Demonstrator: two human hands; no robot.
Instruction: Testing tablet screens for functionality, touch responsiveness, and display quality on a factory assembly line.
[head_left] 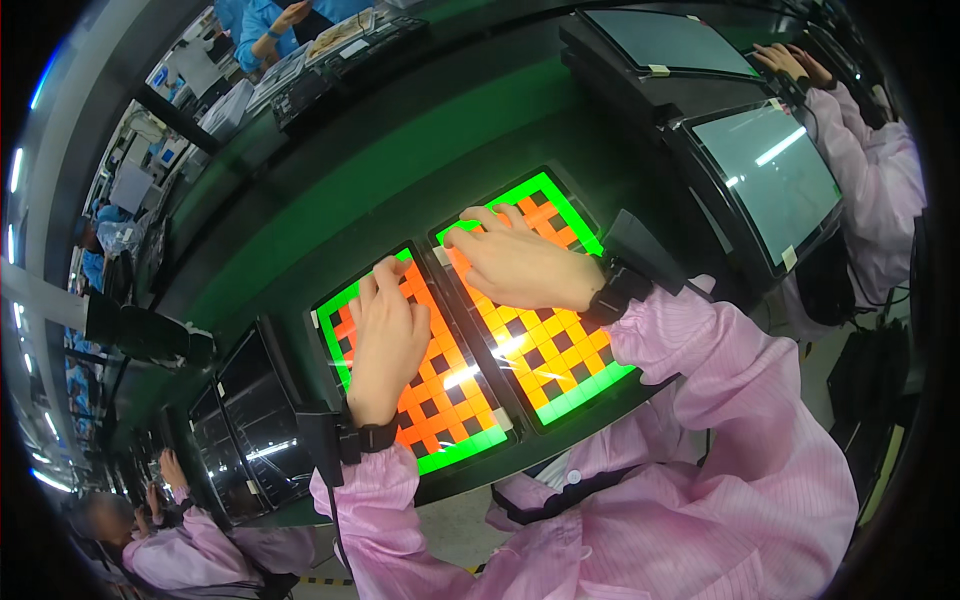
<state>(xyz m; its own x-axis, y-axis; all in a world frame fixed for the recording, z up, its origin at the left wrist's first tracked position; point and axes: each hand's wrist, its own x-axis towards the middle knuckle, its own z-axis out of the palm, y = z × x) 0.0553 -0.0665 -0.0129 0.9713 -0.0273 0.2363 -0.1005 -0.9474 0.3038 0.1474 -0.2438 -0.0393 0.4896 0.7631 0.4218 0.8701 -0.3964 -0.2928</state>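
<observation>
Two lit display panels lie side by side on the dark green bench, both showing an orange and black checked pattern with a bright green border. On the upper part of the left panel (pixel 462 405) rests my left hand (pixel 385 335), fingers partly bent and pointing away from me. My right hand (pixel 525 262) reaches across the top of the right panel (pixel 540 345), its fingers spread and slightly curled over the surface. No object shows in either hand. Around each wrist is a black band, the right one (pixel 618 290) and the left one (pixel 375 438).
Two grey panels, a far one (pixel 675 42) and a nearer one (pixel 775 185), stand on dark supports at right, beside a co-worker's hands (pixel 785 62). Dark glossy panels (pixel 268 425) lie at left, near another person in pink (pixel 190 550). A black tubular object (pixel 150 335) juts in from the left.
</observation>
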